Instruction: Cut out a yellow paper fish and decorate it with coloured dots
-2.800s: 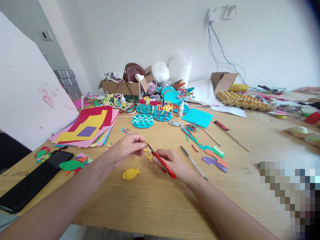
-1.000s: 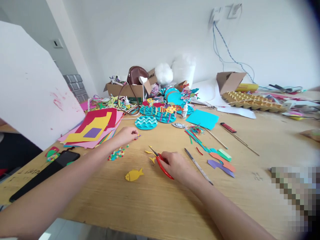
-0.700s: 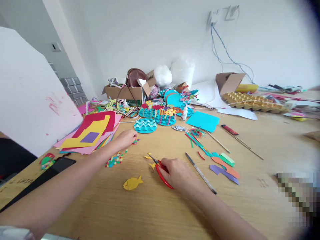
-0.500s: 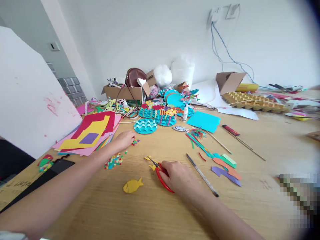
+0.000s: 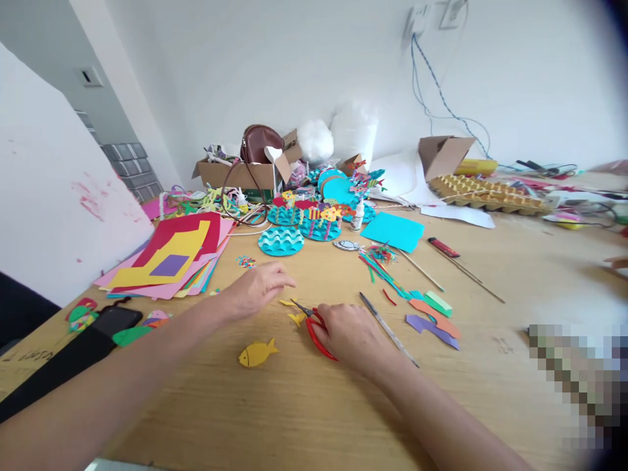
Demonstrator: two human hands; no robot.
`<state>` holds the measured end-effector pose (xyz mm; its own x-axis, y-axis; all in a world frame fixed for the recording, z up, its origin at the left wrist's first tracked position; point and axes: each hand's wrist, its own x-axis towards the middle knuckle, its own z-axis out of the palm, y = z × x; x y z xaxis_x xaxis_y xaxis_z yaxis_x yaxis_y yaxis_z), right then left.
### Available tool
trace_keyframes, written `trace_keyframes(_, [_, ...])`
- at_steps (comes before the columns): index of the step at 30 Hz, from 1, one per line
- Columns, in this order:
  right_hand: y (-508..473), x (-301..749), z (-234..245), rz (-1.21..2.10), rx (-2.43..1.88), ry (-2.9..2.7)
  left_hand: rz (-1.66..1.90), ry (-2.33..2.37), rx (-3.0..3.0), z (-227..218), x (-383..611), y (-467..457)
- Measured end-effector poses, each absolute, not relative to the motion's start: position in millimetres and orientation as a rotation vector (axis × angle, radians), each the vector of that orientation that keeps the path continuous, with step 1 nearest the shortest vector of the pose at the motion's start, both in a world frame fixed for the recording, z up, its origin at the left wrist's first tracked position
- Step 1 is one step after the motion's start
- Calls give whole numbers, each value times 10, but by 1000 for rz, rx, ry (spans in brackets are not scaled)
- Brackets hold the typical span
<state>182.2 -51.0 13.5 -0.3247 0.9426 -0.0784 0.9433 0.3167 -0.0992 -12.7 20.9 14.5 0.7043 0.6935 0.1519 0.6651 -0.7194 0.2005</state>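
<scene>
My right hand grips red-handled scissors low over the table, their dark blades pointing left. Small yellow paper scraps lie by the blade tips. My left hand hovers just left of the blades, fingers stretched out and nothing seen in them. Nearer to me, a yellow paper fish with a drawn eye and gill line lies flat. Behind my left hand is a little heap of coloured paper dots; my forearm mostly covers another patch of dots.
Coloured paper sheets are stacked at left, near a black phone. A pen and paper offcuts lie right of my right hand. Blue wavy discs, a glue bottle and a cardboard box stand farther back. Another person's fingers show at the right edge.
My left hand has left the small heap of dots and come right and nearer, toward the scissors. My right hand stays on the scissors. The view has shifted slightly.
</scene>
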Motion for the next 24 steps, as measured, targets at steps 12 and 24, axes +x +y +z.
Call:
trace_keyframes(12, [-485, 2008, 195, -76, 1650, 2600, 249, 941, 3023, -74, -127, 11])
trace_keyframes(24, [-322, 2109, 138, -460, 2016, 2686, 81, 1207, 2696, -94, 134, -16])
